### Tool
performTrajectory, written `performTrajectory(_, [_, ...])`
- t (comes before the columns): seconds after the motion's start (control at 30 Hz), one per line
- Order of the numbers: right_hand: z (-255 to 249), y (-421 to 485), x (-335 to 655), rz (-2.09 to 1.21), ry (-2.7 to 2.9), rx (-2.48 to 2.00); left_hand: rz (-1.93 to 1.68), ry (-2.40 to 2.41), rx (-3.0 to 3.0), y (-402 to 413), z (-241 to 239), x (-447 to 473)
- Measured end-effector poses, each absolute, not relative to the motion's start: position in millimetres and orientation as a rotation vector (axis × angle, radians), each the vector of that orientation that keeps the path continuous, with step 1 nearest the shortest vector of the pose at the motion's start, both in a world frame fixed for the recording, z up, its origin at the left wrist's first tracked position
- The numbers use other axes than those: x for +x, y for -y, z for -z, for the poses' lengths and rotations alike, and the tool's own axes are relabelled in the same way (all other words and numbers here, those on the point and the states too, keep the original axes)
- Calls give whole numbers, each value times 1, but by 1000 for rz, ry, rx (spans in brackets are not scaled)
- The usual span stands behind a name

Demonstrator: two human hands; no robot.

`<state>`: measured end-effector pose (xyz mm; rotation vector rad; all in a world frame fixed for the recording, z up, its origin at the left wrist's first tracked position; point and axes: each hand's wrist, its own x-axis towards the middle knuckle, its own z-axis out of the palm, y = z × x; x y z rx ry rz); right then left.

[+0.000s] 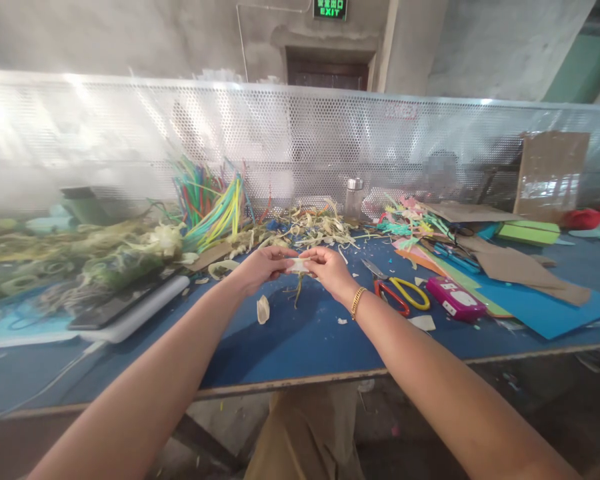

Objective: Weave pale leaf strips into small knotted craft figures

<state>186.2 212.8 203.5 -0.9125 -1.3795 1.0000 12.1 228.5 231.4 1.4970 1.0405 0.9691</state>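
Over the flat blue bench (pixel 290 353), a pale, husk-like strip (pixel 297 265) is being pinched at both ends by left hand (pixel 261 269) and right hand (pixel 331 270); light, tearable material is being suggested, suiting end-holds.

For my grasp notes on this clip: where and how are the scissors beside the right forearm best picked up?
Probably by the red handle and yellow handle, the right hand coming from the near right: the scissors lie with blades pointing away to the left, handle loops spread toward that side.
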Motion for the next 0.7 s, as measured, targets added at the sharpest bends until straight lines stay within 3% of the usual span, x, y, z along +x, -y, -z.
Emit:
performTrajectory(0.37, [-207,-210,186,-970,1361,-973,-973,-951,1370,-228,-233,12])
performTrajectory(0.7, [-194,-220,188,-898,1391,-961,-1049,-1045,1671,-226,-231,16])
